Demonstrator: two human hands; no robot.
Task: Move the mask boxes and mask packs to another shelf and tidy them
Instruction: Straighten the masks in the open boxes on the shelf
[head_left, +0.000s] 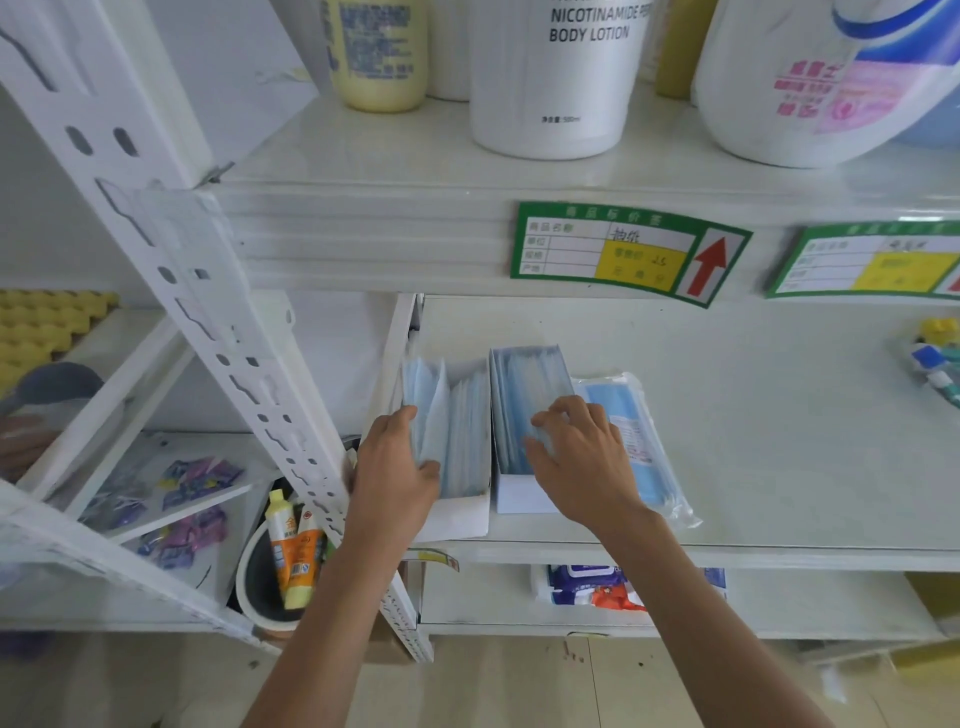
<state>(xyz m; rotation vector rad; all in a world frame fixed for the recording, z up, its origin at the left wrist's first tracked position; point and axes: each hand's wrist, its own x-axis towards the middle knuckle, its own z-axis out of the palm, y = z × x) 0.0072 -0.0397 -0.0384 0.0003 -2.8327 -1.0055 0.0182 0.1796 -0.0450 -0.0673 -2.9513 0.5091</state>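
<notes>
Leftmost on the middle shelf, hard against the slotted upright: left mask box, white, open-topped, holding blue masks stood on edge, some leaning apart. Left hand clasps its near-left side, thumb pressed onto the masks and fingers curled round the stack, probably to steady the loose sheets and square them. Next, touching it: right mask box, same type, masks packed tighter. Right hand rests over its near-right corner, fingers bent and pinching the mask edges, apparently to straighten them or hold the box in line. Next, just beside: mask pack, clear wrap, lying flat, partly under the wrist. Far right: small coloured items, well apart. Above: body lotion bottle and price label.
</notes>
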